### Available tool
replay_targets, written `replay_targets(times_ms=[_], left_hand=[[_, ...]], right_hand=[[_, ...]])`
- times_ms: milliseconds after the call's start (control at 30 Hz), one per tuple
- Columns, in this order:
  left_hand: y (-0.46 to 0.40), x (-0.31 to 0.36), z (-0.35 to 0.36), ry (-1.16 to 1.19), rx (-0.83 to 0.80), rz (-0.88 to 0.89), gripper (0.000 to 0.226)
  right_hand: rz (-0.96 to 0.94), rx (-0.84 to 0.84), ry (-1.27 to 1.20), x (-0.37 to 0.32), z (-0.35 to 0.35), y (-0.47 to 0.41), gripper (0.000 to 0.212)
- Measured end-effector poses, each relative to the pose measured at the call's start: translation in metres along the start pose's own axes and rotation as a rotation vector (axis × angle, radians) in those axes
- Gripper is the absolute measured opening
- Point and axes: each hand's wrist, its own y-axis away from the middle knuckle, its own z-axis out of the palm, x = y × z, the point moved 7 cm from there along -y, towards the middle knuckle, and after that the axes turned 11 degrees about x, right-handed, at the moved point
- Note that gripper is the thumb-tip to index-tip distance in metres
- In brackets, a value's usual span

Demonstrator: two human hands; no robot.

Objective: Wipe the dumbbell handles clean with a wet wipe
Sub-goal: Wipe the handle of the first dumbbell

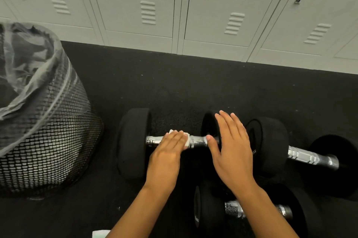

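Dumbbell (133, 143) lies crosswise on black floor (174, 86). Left hand (166, 152) presses white wet wipe (186, 139) flat-fingered onto chrome handle (197, 142). Right hand (230, 148) rests spread on right weight. Mesh bin (44, 133) left, bare floor before far lockers (155, 5); two dumbbells crowd right.

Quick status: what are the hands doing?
Left hand presses wipe on handle. Right hand flat, steadying dumbbell end. Nothing in the way.

We see only slivers of the wet wipe (185, 139) under the left hand (167, 155). The right hand (233, 152) covers the dumbbell's right weight (208, 124). The mesh bin (41, 121) and a pale packet (99, 234) run off-frame.
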Motion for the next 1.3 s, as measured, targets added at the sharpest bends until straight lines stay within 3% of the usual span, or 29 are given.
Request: replay_targets(times_ms=[367, 600, 967, 1133, 1300], left_hand=[[-0.02, 0.002, 0.009, 0.033, -0.162, 0.075, 0.047], [-0.014, 0.004, 0.004, -0.077, -0.116, 0.064, 0.037], [-0.022, -0.001, 0.011, -0.067, -0.14, 0.061, 0.047], [-0.006, -0.006, -0.005, -0.088, 0.005, -0.023, 0.044], [-0.007, 0.004, 0.002, -0.115, 0.096, 0.069, 0.037]], right_hand=[[-0.023, -0.003, 0.025, 0.0, 0.001, 0.001, 0.056], [-0.035, 0.022, 0.054, 0.0, 0.001, 0.001, 0.052], [-0.044, 0.028, 0.065, -0.001, 0.002, 0.0, 0.052], [-0.051, 0.014, 0.066, 0.0, 0.002, 0.0, 0.051], [-0.052, 0.022, 0.073, 0.0, 0.002, 0.0, 0.051]])
